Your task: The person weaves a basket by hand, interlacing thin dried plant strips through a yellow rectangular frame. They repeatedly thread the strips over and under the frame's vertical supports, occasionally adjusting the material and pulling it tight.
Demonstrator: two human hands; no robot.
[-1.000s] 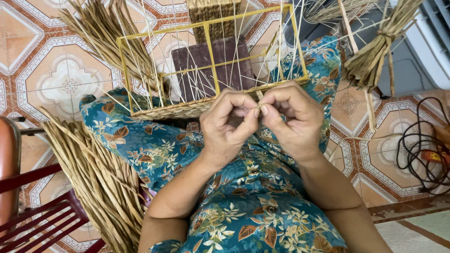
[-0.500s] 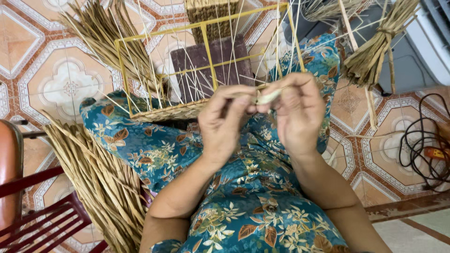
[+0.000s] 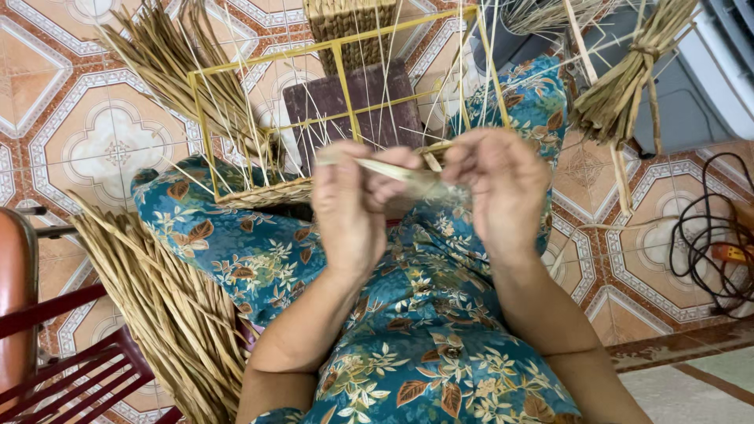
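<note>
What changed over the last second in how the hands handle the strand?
The left hand and right hand, pinched together a second ago, have moved apart, drawing a pale flat straw strand out between them. Both keep hold of it. The yellow wire frame and half-woven basket rim on the lap stayed put.

hands moved apart; left hand point(image 3: 351, 206), right hand point(image 3: 503, 184) now stretch straw strand point(image 3: 400, 170) between fingers.

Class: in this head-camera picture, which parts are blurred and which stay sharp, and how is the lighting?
Head view: both hands, left hand and right hand, and the straw strip between them are motion-blurred; the floor tiles and yellow frame stay sharp; light is soft and even, without glare.
</note>
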